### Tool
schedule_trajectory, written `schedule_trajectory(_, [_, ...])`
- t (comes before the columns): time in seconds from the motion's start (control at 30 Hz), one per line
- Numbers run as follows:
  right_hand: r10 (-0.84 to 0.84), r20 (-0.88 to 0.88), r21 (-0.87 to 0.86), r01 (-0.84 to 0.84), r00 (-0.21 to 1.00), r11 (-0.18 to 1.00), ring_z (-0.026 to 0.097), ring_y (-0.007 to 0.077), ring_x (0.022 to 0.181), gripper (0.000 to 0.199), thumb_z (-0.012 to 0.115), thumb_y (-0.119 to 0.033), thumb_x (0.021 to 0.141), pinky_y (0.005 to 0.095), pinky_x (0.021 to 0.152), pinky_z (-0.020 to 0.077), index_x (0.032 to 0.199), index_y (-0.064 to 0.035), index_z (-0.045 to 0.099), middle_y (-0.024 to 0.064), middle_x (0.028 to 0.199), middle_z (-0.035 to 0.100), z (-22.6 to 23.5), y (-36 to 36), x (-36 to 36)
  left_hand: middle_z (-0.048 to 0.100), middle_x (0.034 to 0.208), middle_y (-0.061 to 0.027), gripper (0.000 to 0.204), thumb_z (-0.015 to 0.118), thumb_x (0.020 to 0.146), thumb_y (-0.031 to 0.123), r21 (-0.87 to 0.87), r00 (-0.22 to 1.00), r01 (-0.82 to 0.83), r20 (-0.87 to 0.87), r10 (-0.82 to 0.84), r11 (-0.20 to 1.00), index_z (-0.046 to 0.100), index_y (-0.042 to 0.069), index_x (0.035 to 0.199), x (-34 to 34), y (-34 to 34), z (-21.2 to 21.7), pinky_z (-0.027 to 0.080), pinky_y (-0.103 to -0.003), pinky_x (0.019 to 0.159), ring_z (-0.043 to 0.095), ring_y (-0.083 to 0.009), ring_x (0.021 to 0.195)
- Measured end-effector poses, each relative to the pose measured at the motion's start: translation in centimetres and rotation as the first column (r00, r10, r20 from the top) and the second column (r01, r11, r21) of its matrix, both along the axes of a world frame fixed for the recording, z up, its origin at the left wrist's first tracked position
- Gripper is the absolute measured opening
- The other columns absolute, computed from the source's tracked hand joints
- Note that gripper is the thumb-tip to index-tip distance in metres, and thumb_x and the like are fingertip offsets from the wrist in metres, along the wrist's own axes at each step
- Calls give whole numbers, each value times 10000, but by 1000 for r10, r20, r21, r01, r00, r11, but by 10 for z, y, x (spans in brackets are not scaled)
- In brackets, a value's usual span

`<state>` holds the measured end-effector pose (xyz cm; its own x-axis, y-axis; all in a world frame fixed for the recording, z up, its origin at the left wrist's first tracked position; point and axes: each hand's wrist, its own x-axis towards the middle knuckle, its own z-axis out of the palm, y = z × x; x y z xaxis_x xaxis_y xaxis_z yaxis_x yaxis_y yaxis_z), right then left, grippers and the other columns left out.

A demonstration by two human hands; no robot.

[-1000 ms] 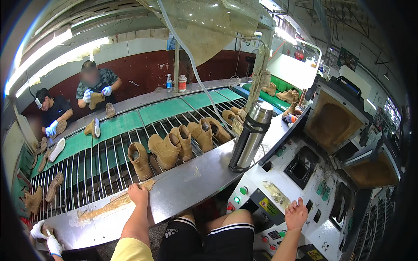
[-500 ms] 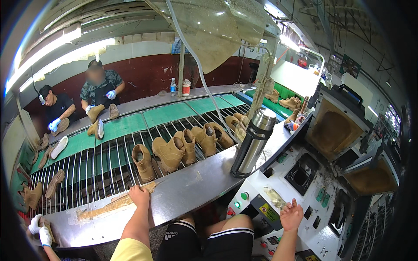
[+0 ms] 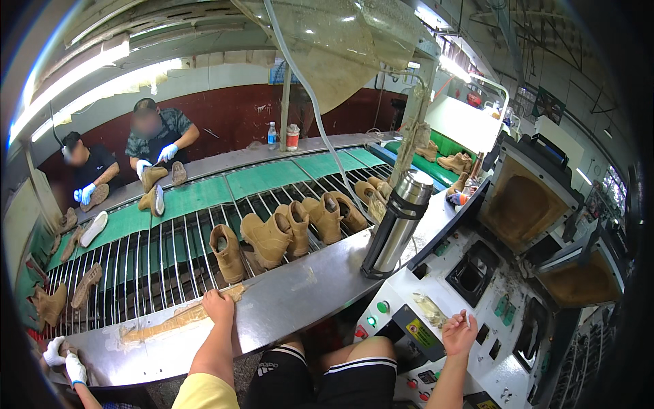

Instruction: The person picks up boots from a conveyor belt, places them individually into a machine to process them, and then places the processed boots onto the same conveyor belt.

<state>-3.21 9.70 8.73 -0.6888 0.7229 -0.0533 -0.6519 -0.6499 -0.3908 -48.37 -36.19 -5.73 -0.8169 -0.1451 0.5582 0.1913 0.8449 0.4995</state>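
My left hand lies on the near metal ledge of the roller conveyor. Its fingers curl over the far edge, where brown tape is stuck down. My right hand is raised over the white machine panel with loosely bent fingers apart and nothing in them. Just beyond my left hand, a tan boot stands on the metal rollers. Several more tan boots stand in a row to its right. A steel thermos flask with a black strap stands upright at the ledge's right end.
Two co-workers in gloves handle footwear across the conveyor. Another person's white-gloved hands hold something brown at the lower left. Green sheets cover the far rollers. Machine lids stand raised on the right. A hose hangs down.
My left hand stays on the ledge. My right hand has shifted slightly, its fingers bending more. The co-worker in the patterned shirt leans lower over a boot.
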Motion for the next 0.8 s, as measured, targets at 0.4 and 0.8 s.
schedule_trajectory(0.4, [-107,12,-69,108,994,992,496,120,571,128,567,-199,871,257,551,438,805,-94,598,-7,650,530,-9,41,15,597,904,-176,163,568,712,105,-12,1000,-10,20,10,1000,590,-11,824,2,2,3,400,-454,886,522,-360,967])
schedule_trajectory(0.8, [-182,-233,-97,163,955,982,446,109,565,124,562,-200,884,252,527,401,851,-80,570,-8,652,468,-4,10,21,577,880,-174,119,570,716,98,-1,1000,12,16,-12,1000,561,-4,776,3,-1,2,398,-454,866,507,-365,932])
